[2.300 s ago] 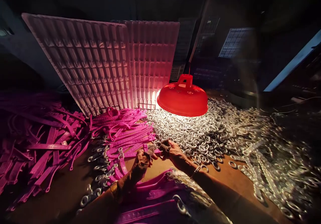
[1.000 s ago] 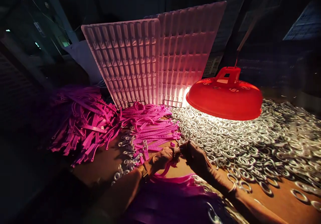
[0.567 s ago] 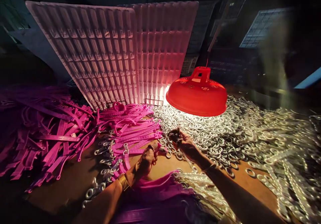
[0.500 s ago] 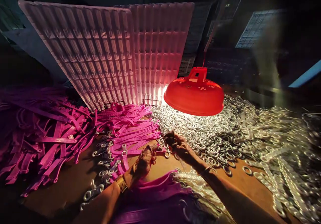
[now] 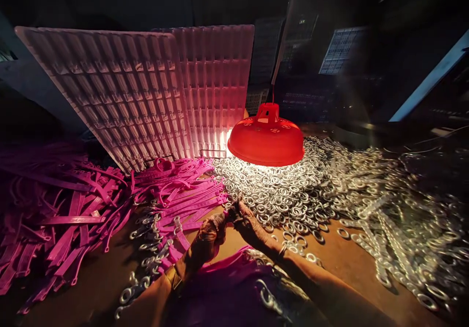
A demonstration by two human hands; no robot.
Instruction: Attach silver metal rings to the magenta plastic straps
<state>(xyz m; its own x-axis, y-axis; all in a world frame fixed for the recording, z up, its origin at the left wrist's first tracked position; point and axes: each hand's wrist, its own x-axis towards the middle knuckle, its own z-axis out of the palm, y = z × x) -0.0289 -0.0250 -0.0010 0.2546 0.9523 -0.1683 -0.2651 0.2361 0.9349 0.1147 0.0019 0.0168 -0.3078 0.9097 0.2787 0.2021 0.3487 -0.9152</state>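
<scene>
Low in front of me, my left hand (image 5: 211, 235) and my right hand (image 5: 251, 223) come together, fingers pinched closed. A small bit of pink strap (image 5: 226, 213) shows between them, at my left fingertips. What the right fingers grip is hidden; they look dark, as if wrapped. Just beyond and left of my hands lies a layer of flat pink straps (image 5: 194, 190). Silver metal rings (image 5: 289, 200) are heaped beyond my right hand. Below my hands, more pink straps with silver fittings (image 5: 269, 297) lie in shadow.
A red lamp shade (image 5: 266, 141) hangs low over the rings. Two ribbed plastic panels (image 5: 110, 92) stand upright behind the straps. A large pile of pink straps (image 5: 69, 219) spreads at left. Silver linked pieces (image 5: 388, 219) are heaped at right, on the brown tabletop (image 5: 95, 263).
My right hand has come down and closer to my left hand, and the two now meet. The camera view has shifted, so the lamp and panels appear farther left.
</scene>
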